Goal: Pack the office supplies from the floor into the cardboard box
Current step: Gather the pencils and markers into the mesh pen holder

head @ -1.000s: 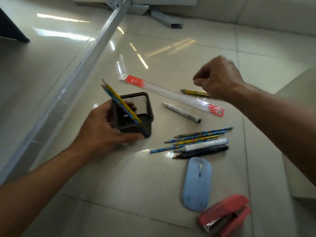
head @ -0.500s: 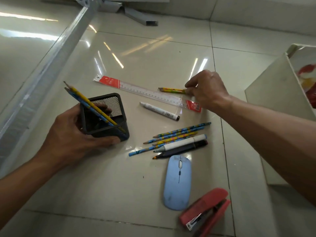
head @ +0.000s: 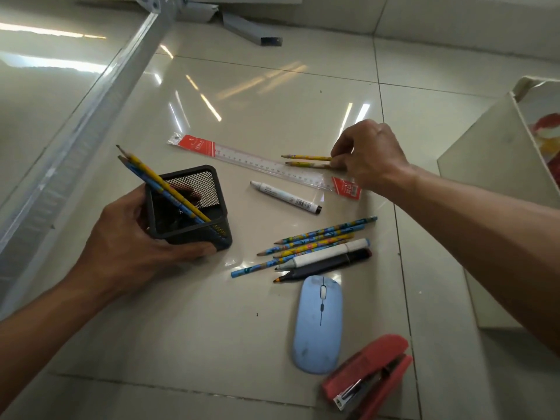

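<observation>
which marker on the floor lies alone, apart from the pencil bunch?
The white marker with the black cap, just below the ruler. The other two, white and black, lie side by side against the pencils.

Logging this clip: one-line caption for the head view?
Left hand holds black mesh pencil cup; right hand pinches two yellow pencils beside clear plastic ruler.

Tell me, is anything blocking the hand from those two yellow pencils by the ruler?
No, nothing is in the way. The right hand is already at the ends of the two yellow pencils, with its fingertips touching them. The ruler lies right beside them, not on top, and the white marker lies apart.
</observation>
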{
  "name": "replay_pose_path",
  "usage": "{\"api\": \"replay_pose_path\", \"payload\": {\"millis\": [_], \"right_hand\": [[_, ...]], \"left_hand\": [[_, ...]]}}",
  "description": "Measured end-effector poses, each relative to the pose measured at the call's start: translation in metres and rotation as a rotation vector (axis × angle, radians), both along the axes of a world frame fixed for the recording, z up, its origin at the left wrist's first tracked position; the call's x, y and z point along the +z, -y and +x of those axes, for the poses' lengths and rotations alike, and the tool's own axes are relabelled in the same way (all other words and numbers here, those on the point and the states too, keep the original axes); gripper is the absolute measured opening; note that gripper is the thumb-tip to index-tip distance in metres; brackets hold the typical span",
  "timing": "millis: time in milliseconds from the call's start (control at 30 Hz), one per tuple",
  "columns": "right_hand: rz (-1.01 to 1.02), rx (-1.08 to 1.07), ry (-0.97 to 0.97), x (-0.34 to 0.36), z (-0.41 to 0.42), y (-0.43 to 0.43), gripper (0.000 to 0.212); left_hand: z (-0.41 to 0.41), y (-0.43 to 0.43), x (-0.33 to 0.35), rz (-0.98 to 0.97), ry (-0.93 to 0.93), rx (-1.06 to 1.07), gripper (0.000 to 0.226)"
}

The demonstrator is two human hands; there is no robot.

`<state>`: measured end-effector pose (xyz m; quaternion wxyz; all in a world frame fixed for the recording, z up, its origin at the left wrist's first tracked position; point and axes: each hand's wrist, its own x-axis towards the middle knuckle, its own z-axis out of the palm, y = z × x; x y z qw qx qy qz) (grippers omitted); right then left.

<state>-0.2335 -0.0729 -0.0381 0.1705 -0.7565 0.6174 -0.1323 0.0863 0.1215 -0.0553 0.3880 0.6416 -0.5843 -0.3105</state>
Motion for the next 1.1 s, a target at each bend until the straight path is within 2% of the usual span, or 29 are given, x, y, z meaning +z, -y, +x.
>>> {"api": "replay_pose_path", "payload": {"millis": [100,367,500,733,1100], "right_hand": [[-0.026,0.055,0.046,0.002,-0.001,0.000,0.017],[-0.095,0.197,-0.068,-0.006,0.003,-0.010,0.022],[-0.182,0.143,-0.095,-0.006,0.004,-0.006,0.022],[-0.193,0.059,-0.108,-0.003,0.013,0.011,0.020],[-0.195,0.043,-0.259,0.002,0.018,0.041,0.020]], "left_hand": [[0.000,0.000,0.000,0.003,0.001,0.003,0.076],[0.001,0.001,-0.002,0.017,0.019,0.007,0.081],[0.000,0.001,-0.001,-0.004,0.018,0.009,0.076],[0.002,0.001,-0.005,0.012,-0.006,-0.002,0.081],[0.007,0.000,-0.010,0.003,-0.019,0.012,0.091]]}}
